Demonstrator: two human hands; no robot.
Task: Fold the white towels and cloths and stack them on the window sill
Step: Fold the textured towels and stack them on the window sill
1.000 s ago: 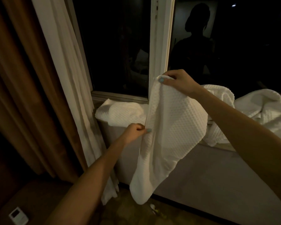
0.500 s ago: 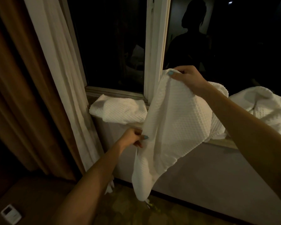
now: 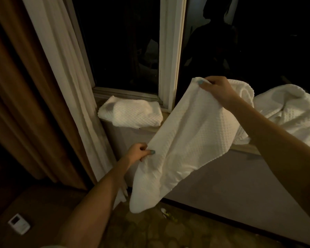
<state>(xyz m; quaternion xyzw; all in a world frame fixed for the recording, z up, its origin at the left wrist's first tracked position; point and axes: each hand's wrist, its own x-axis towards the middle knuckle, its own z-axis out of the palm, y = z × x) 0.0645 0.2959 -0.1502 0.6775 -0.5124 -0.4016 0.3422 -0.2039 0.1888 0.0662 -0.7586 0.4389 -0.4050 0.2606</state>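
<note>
Between left hand (image 3: 139, 153) and right hand (image 3: 216, 87), white towel (image 3: 186, 140), each grip clamped on its edge.

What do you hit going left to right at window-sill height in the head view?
Brown curtain → white curtain → folded towel → held-up towel → crumpled white cloths.

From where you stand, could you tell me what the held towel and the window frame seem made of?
Towel: white woven cloth, likely cotton, matte; a waffle grid of dimples shows. Window frame: probably painted wood, white; scuffed, uneven paint along its edge.
</note>
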